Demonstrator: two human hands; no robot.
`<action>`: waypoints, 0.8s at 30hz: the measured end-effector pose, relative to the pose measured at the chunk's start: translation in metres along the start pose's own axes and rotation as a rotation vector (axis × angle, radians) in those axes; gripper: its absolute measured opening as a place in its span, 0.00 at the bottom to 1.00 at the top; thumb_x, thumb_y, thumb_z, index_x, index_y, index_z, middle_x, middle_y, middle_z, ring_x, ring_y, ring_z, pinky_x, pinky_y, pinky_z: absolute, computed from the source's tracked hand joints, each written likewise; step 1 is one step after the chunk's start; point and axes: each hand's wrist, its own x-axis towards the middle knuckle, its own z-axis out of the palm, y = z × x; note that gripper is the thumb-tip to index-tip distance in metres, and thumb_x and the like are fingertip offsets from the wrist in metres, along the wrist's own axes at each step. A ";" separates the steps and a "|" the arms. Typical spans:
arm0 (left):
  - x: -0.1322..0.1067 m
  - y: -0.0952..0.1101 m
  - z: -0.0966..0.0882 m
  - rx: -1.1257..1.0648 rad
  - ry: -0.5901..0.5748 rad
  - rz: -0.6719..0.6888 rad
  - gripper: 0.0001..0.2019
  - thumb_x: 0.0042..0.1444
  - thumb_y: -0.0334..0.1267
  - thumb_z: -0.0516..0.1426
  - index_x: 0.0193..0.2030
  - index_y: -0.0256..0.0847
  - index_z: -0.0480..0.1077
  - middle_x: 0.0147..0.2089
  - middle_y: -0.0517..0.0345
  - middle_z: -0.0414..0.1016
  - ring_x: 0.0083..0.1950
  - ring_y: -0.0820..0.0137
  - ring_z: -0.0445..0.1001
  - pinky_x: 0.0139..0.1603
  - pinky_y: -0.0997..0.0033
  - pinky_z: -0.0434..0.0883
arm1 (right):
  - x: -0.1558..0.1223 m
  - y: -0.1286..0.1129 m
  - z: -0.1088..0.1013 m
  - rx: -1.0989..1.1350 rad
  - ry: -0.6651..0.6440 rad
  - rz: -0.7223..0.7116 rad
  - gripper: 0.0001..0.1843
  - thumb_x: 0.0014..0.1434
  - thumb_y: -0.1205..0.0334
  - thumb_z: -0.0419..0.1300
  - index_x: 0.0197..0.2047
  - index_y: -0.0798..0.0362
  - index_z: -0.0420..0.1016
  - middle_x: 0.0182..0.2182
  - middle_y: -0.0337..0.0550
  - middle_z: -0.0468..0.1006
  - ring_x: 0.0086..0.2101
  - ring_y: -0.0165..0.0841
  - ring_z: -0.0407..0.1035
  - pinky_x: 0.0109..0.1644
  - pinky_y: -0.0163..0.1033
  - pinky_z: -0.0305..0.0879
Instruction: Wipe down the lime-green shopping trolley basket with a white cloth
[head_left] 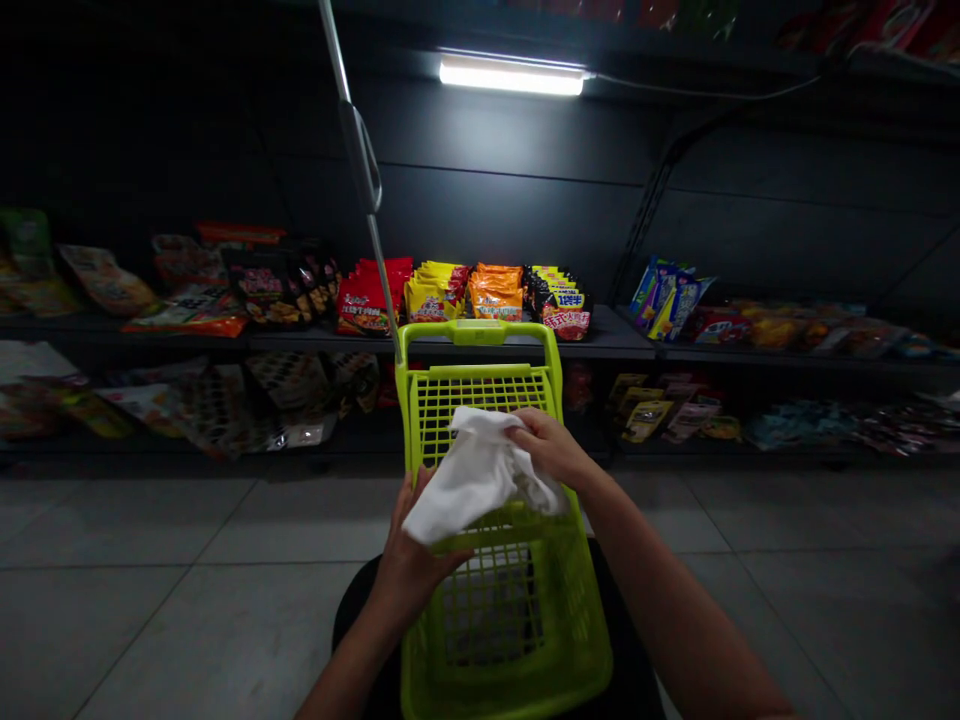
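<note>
A white cloth [476, 478] is stretched between both hands above a lime-green plastic basket [510, 640]. My right hand [553, 448] pinches the cloth's upper end, fingers closed on it. My left hand [411, 560] holds the lower end from underneath, near the basket's left rim. The basket's inside looks empty, and its long metal pull handle [367, 190] rises up to the left.
Dark shelves run across the back with rows of snack packets: red, yellow and orange bags [450, 290] straight ahead, blue packs [667, 295] at right, more bags [187, 290] at left. A strip light [511, 76] glows above. Grey floor tiles [150, 600] lie on both sides.
</note>
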 end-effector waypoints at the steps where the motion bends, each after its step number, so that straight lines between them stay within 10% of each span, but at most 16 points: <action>1: 0.000 0.001 -0.001 -0.002 -0.030 -0.012 0.60 0.48 0.42 0.71 0.77 0.59 0.35 0.76 0.46 0.53 0.78 0.46 0.48 0.71 0.34 0.59 | 0.003 0.004 -0.002 -0.061 0.061 0.001 0.13 0.63 0.59 0.58 0.46 0.54 0.79 0.44 0.45 0.81 0.45 0.38 0.73 0.52 0.43 0.68; 6: 0.002 0.005 -0.005 0.031 -0.115 -0.035 0.58 0.51 0.40 0.70 0.77 0.60 0.33 0.78 0.47 0.48 0.80 0.49 0.39 0.73 0.35 0.54 | 0.002 0.004 0.004 -0.440 0.254 -0.133 0.19 0.62 0.71 0.53 0.52 0.52 0.79 0.51 0.50 0.79 0.53 0.40 0.70 0.61 0.47 0.63; 12: 0.000 0.005 -0.002 0.014 -0.073 -0.010 0.54 0.55 0.33 0.63 0.77 0.58 0.31 0.79 0.49 0.47 0.80 0.51 0.42 0.74 0.38 0.52 | -0.047 -0.019 0.035 -0.598 -0.103 -0.370 0.23 0.60 0.65 0.64 0.59 0.48 0.74 0.57 0.48 0.77 0.57 0.44 0.67 0.63 0.52 0.59; 17: -0.001 0.002 -0.003 0.004 -0.109 -0.049 0.53 0.54 0.33 0.63 0.77 0.58 0.33 0.79 0.52 0.46 0.80 0.51 0.39 0.75 0.38 0.52 | -0.053 -0.031 0.026 -0.273 -0.022 -0.132 0.11 0.65 0.64 0.58 0.49 0.48 0.78 0.43 0.43 0.82 0.43 0.36 0.74 0.50 0.42 0.67; 24: -0.003 -0.003 0.000 -0.006 -0.070 -0.075 0.57 0.48 0.40 0.71 0.77 0.54 0.40 0.77 0.43 0.51 0.78 0.45 0.48 0.71 0.36 0.59 | 0.009 -0.005 -0.007 0.116 0.180 0.093 0.16 0.65 0.48 0.56 0.44 0.53 0.74 0.34 0.40 0.79 0.33 0.33 0.71 0.36 0.34 0.66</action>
